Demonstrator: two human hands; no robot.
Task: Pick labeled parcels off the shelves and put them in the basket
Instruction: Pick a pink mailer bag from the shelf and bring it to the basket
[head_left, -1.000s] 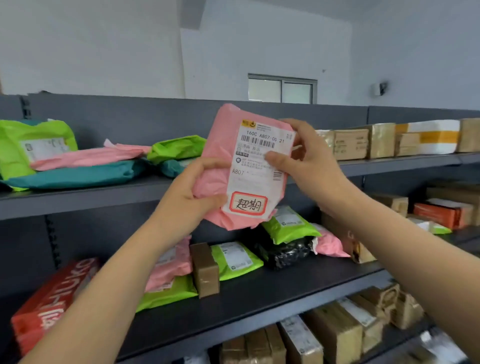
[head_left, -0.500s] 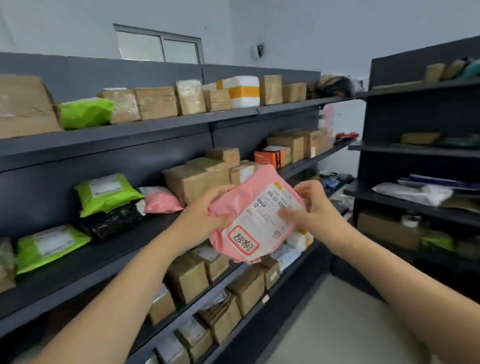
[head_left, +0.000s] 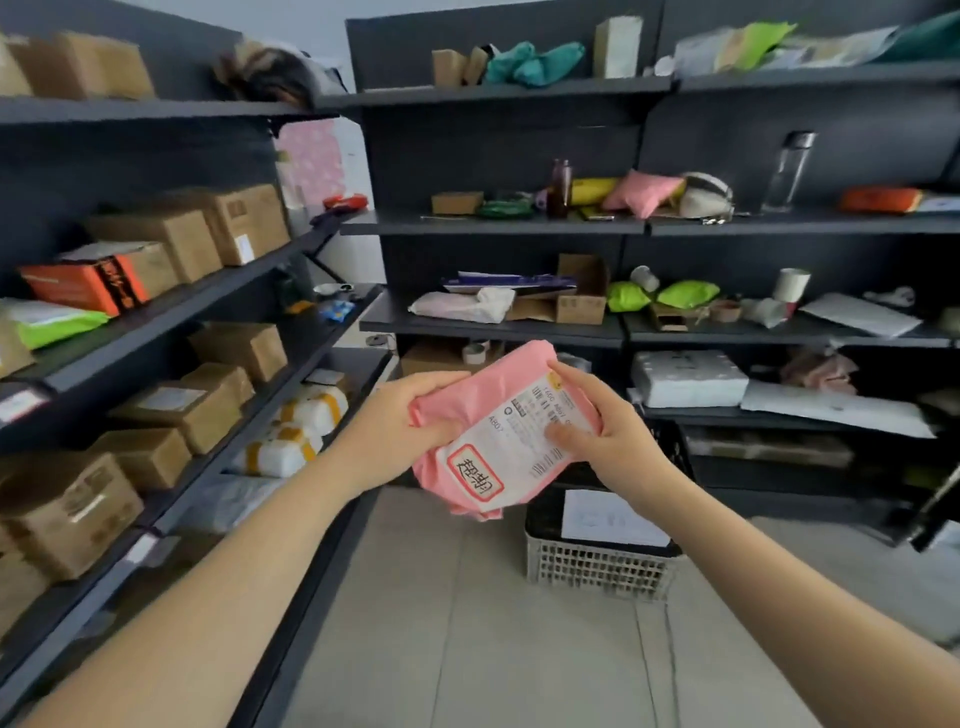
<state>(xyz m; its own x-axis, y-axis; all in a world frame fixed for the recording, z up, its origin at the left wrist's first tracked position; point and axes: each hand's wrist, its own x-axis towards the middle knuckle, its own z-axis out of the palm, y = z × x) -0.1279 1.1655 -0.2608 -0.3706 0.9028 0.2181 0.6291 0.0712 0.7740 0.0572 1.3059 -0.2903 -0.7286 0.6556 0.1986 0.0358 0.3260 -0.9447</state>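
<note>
The parcel (head_left: 498, 384) is soft pink; its label (head_left: 519, 441) is white with fine black print and barcodes; the sticker (head_left: 475, 478) on it has a red border and red characters on white. The basket (head_left: 597, 569) has a pale grey lattice wall under a black rim (the sheet (head_left: 608, 517) in it is white); the shelves (head_left: 493, 332) are dark charcoal grey; the floor (head_left: 467, 623) is pale grey. The boxes (head_left: 239, 221) on the left are plain cardboard brown; one carton (head_left: 83, 286) is orange with black markings; the bundles (head_left: 291, 447) are white, banded with yellow-orange tape; two pouches (head_left: 685, 293) are lime green; the top-shelf bags (head_left: 535, 62) are teal.
</note>
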